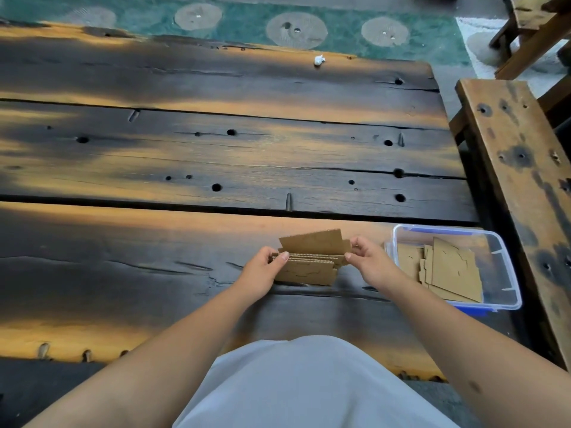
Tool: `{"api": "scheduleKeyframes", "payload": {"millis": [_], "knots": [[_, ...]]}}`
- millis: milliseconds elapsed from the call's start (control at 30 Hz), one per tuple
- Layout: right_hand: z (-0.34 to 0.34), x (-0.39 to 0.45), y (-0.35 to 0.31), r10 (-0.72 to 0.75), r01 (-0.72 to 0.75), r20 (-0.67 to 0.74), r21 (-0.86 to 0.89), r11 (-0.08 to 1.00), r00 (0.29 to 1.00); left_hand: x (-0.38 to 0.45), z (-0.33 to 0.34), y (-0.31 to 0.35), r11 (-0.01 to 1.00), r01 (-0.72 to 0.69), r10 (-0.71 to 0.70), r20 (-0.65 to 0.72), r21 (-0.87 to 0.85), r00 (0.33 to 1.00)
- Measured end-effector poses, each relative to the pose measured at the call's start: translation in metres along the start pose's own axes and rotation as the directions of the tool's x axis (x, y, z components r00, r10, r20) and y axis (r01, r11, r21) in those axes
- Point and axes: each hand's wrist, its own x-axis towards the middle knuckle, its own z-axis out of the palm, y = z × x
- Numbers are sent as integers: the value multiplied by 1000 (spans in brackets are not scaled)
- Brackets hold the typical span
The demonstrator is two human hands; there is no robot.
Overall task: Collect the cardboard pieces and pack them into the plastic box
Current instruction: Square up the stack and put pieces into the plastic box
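Observation:
A stack of brown cardboard pieces (pixel 312 257) stands on edge on the dark wooden table, held between both hands. My left hand (pixel 262 273) grips its left end and my right hand (pixel 369 264) pinches its right end. Just to the right sits the clear plastic box (pixel 506 273) with a blue rim, open on top. Several flat cardboard pieces (pixel 451 270) lie inside it, leaning against each other.
The wooden table (pixel 216 149) is made of wide planks with holes and gaps. A crumpled white scrap (pixel 319 60) lies near its far edge. A wooden bench (pixel 519 156) runs along the right side, close to the box.

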Motion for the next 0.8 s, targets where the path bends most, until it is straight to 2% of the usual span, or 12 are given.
{"api": "scheduleKeyframes", "payload": {"millis": [133, 300, 400, 467, 600, 700, 800], "knots": [[4, 2, 8, 66, -65, 75, -13, 998, 995, 2, 0, 3, 998, 40, -39, 8, -54, 999], [11, 4, 13, 59, -58, 12, -51, 997, 998, 2, -1, 3, 995, 18, -13, 50, -102, 999], [9, 4, 17, 107, -108, -12, -100, 989, 994, 1, -1, 1, 990, 10, 1, 78, -139, 997], [10, 4, 17, 134, -128, 33, -141, 982, 990, 0, -2, -2, 991, 17, -6, 87, -132, 996], [12, -4, 13, 92, -70, 221, -108, 992, 971, -5, -3, -5, 998, 21, -16, 88, -57, 996], [12, -8, 16, 108, -35, 295, -241, 970, 949, -9, -4, -5, 999, 21, -17, 95, -46, 995], [14, -12, 20, 151, -40, 285, -360, 932, 947, -12, -4, -7, 1000, 5, -2, 118, -17, 993]]}}
